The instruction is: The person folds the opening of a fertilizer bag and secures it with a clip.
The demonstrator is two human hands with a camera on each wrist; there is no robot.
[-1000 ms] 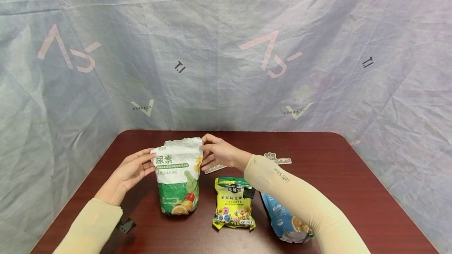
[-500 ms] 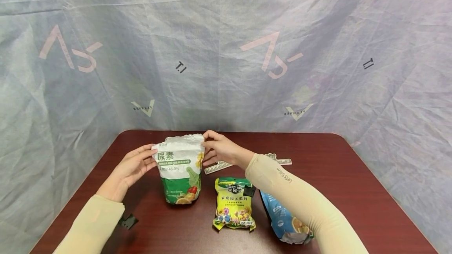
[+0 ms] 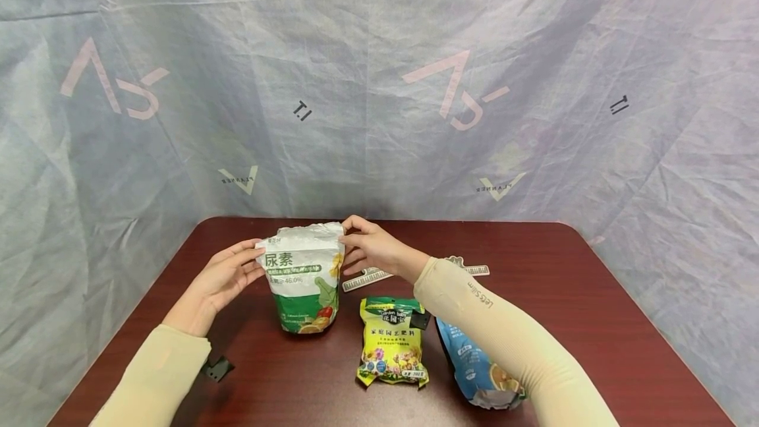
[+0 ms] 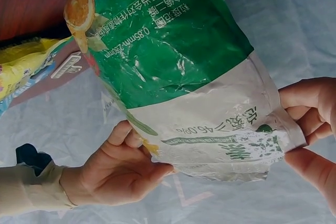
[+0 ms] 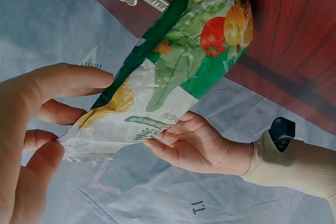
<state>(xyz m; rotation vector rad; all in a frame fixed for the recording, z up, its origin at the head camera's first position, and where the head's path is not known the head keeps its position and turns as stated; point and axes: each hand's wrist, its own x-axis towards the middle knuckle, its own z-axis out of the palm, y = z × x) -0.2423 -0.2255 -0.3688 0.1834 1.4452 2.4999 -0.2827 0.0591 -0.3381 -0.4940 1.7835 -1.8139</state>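
A white and green fertilizer bag point(image 3: 302, 282), printed with fruit and vegetables, is held upright between both hands at the left of the table. My left hand point(image 3: 234, 274) pinches its upper left edge, thumb on the front, as the left wrist view shows. At the opposite upper corner, my right hand point(image 3: 376, 248) pinches the bag's edge between thumb and fingers. The bag's crumpled top edge stands up between the hands. To its right lies a yellow fertilizer packet point(image 3: 393, 341) with a green top, and beyond that a blue bag point(image 3: 479, 368), partly hidden by the right forearm.
Behind the right hand and forearm, two pale rulers point(image 3: 367, 279) lie on the dark red table point(image 3: 534, 282). A grey printed cloth point(image 3: 367, 84) hangs around the table's back and sides. A black wrist device point(image 3: 217, 369) sits at the left sleeve.
Both hands have moved the fertilizer bag slightly up and away, toward the back of the table. The yellow packet and the blue bag stay where they were.
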